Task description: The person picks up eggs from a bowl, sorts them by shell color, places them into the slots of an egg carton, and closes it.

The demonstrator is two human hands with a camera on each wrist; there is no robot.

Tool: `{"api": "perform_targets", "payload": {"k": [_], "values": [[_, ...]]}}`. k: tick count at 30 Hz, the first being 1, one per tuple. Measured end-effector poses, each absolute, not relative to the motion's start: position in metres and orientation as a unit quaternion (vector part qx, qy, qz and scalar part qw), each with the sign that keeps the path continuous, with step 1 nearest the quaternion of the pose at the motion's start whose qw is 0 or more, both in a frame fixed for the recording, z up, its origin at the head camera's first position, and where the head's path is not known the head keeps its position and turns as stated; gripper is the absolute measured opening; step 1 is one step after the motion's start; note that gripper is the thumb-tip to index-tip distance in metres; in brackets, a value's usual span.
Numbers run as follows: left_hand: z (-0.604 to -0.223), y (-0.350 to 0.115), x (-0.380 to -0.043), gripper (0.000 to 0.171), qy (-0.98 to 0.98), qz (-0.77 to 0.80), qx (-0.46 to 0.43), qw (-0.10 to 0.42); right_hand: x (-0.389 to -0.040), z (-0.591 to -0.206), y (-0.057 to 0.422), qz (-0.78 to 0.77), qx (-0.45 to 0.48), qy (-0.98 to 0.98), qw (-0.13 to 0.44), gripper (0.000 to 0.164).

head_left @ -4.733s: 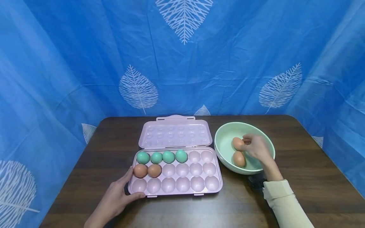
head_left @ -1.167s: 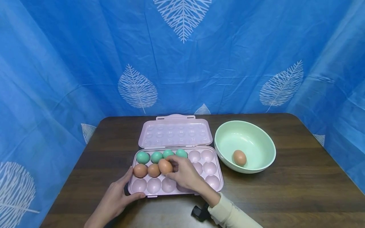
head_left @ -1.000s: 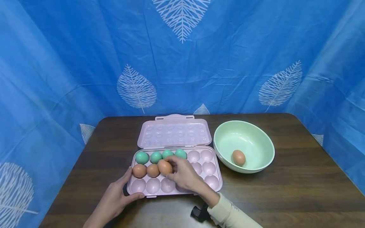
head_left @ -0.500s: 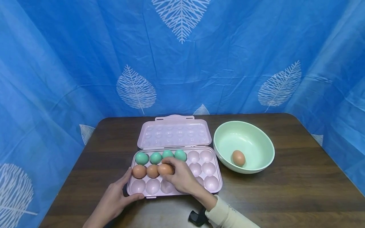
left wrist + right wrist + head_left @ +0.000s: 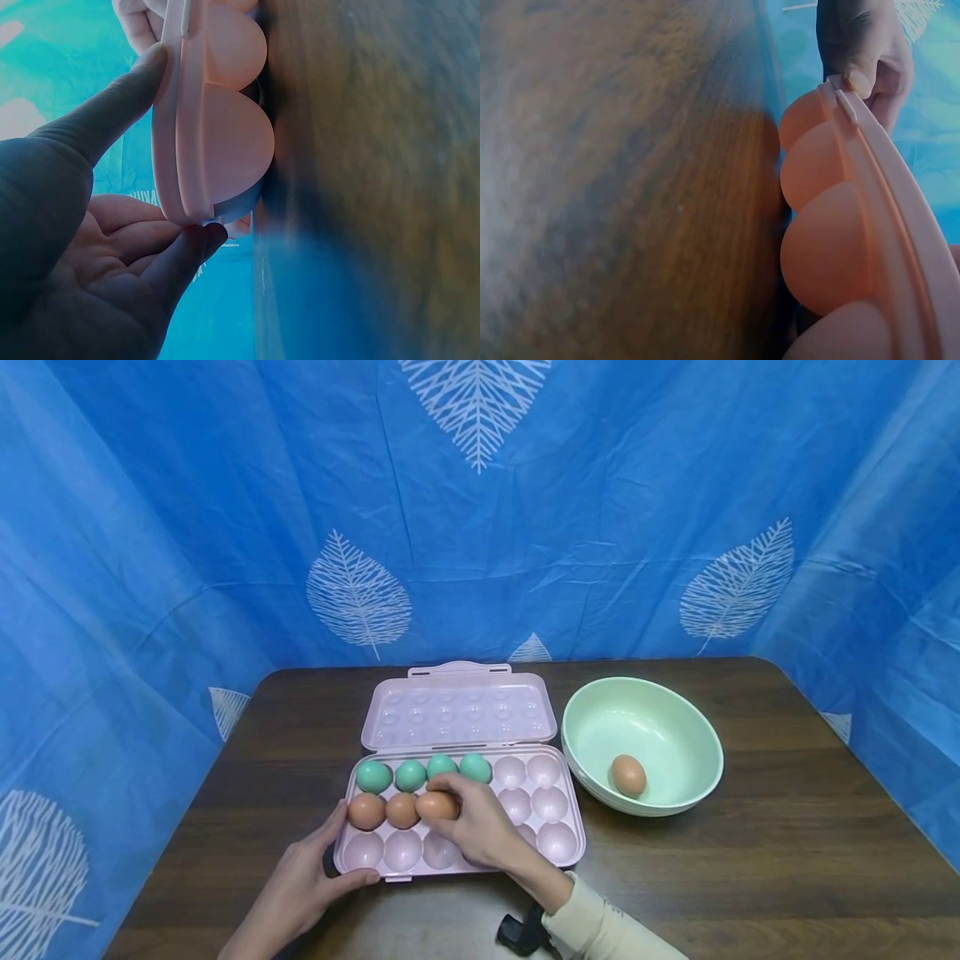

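In the head view a pale pink egg box point(image 5: 517, 866) lies on the table with its lid point(image 5: 459, 714) folded back. Several green eggs point(image 5: 373, 777) fill the left part of the far row. Brown eggs point(image 5: 367, 812) occupy the first two cups of the middle row. My right hand point(image 5: 480, 827) pinches another brown egg point(image 5: 437, 807) at the third cup of that row; the fingers partly hide it. With thumb and fingers my left hand point(image 5: 303, 877) grips the box's near left corner. The left wrist view has the left thumb point(image 5: 127, 97) on the rim.
Right of the box stands a light green bowl point(image 5: 693, 727) with one brown egg point(image 5: 628, 776) in it. A black wrist device point(image 5: 517, 935) sits under the right forearm. Behind the dark wooden table point(image 5: 787, 827) hangs a blue curtain point(image 5: 600, 510) with white leaf prints.
My right hand has gone from the bowl to the box, carrying a brown egg, and lowered it at the third middle-row cup. The left hand has stayed on the corner.
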State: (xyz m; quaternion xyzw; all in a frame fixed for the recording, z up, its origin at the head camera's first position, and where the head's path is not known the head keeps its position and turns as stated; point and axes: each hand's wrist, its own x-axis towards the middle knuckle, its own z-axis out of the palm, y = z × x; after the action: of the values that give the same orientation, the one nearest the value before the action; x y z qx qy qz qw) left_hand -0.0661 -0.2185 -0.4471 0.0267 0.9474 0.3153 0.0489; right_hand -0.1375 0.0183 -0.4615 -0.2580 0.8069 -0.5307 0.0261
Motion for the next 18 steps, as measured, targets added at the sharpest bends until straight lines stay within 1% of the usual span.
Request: {"api": "perform_targets", "payload": {"k": [4, 9, 14, 18], "values": [[-0.447, -0.218, -0.065, 0.108, 0.949, 0.312, 0.03, 0.043, -0.139, -0.462, 0.02, -0.525, -0.264, 0.809, 0.02, 0.033], [-0.446, -0.217, -0.066, 0.109, 0.95, 0.306, 0.027, 0.048, -0.14, -0.461, 0.022, -0.534, -0.261, 0.804, 0.01, 0.031], [-0.446, -0.219, -0.065, 0.109, 0.95, 0.307, 0.031, 0.04, -0.138, -0.455, 0.029, -0.531, -0.248, 0.811, 0.01, 0.038], [-0.446, -0.22, -0.063, 0.107, 0.949, 0.313, 0.038, 0.028, -0.136, -0.447, 0.038, -0.524, -0.27, 0.807, -0.009, 0.044]]}}
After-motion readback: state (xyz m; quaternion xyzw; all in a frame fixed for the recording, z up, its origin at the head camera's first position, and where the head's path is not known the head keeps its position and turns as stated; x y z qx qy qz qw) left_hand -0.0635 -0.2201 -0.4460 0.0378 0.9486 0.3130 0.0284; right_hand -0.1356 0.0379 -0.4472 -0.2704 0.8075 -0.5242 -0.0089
